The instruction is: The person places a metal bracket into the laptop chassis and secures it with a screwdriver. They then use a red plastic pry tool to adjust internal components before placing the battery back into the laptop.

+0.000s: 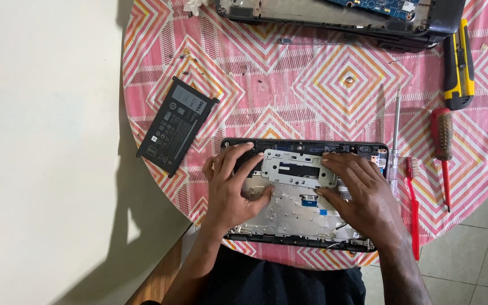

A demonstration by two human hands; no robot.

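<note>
Both hands are resting flat on an opened laptop base (289, 226) that's lying near the front edge of the round worktop (323, 85), which has a pink patterned cloth on it. The left hand (230, 189) is lying on the left part of the base with fingers (238, 155) spread open, not gripping anything, tips reaching the black top edge and thumb touching the silver metal bracket (300, 168). The right hand (362, 195) is lying over the right part, fingers stretched out and open too, tips pressing on the bracket's right end.

Off to the left, well apart from the base, a black laptop battery (176, 125) is sitting tilted. Just right of the base there's a clear-handled screwdriver (395, 135), then a red toothbrush (413, 209), and a red-shafted screwdriver with a brown grip (443, 149). A yellow and black utility knife (458, 65) is lying further up. Another opened laptop shell (340, 17) is sitting along the far edge.
</note>
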